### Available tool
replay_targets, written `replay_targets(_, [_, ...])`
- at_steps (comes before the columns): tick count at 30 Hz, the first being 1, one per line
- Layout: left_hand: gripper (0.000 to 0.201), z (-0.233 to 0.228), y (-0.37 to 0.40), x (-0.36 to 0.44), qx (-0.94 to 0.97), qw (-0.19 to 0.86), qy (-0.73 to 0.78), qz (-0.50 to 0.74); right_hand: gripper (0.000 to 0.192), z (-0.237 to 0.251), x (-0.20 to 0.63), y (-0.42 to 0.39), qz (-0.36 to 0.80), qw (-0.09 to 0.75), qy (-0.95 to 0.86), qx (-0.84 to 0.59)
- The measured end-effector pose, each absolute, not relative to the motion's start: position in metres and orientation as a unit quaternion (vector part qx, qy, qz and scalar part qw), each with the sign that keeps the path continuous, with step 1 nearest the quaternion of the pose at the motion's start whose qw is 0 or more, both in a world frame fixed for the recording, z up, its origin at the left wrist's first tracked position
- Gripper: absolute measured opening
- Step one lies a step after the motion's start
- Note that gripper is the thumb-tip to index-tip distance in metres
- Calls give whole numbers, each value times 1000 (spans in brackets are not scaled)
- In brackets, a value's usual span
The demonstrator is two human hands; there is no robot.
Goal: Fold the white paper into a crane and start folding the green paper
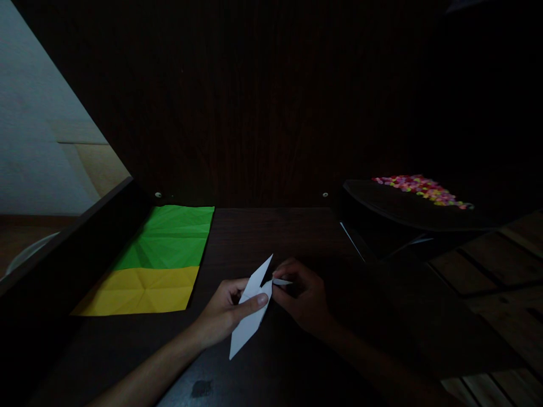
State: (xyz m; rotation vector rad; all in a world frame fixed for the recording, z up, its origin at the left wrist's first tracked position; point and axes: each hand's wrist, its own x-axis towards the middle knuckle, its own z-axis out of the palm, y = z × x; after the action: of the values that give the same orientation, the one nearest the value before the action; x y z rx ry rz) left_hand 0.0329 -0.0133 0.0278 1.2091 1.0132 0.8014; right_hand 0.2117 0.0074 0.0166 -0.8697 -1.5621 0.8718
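Over the dark brown wooden tabletop (271, 232), the folded white paper with pointed ends (246, 332) slants from near left to far right, the left hand (223, 311) clasping its middle and the right hand (309, 298) pinching its right-side flap (283, 282).

Dark, wood-grained table (271, 232) with a small black mark (201, 388) toward the front. Flat along the left edge: creased green paper (167, 237) by the back left corner, creased yellow paper (146, 291) directly in front, meeting the green.
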Motion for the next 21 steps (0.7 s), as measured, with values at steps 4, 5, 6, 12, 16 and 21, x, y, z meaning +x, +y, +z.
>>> replay_targets(4, [41,27,-13,34,526,620,448,372,18,19,212,6,352,539,-669,-371])
replay_targets(5, [41,27,-13,34,525,618,448,377,19,19,212,6,354,537,-671,-370])
replay_targets(6, [41,27,-13,34,524,615,450,381,19,19,213,6,357,534,-673,-367])
replay_targets(12, [39,31,-13,34,526,580,471,406,14,18,215,5,394,534,-658,-356])
replay_targets(16, [38,31,-13,34,539,558,477,414,8,20,215,8,438,527,-636,-355])
replay_targets(21, [36,31,-15,34,558,522,492,417,6,18,214,12,473,517,-622,-350])
